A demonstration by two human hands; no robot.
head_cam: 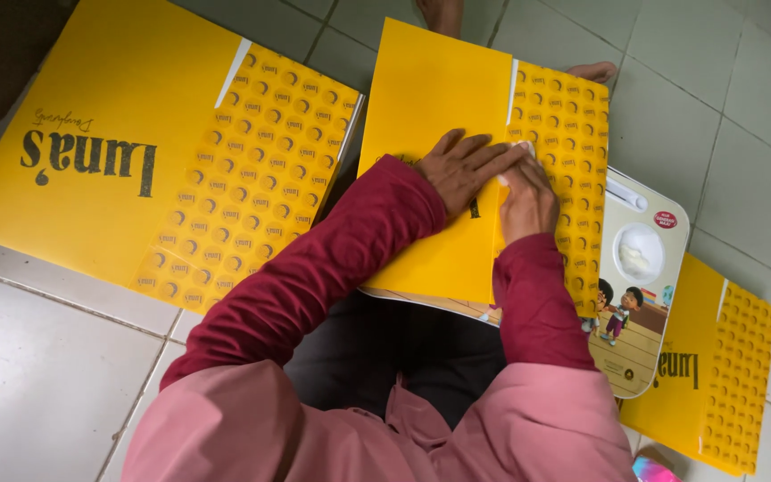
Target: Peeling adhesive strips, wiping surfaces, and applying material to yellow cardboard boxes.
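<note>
Both hands press together on a yellow sheet (430, 152); left hand (466, 167) flat; right hand (525, 201) pinching a white scrap (523, 150).

three yellow sheets (153, 161), one lap desk (644, 295)

- Single view: head-worn camera, aimed steeply down over the wearer's own sleeves (332, 268) and lap.
- Close range; hands sit mid-frame.
- Tiled floor (37, 375) fills the edges.
- No second view, so no shared area.
</note>
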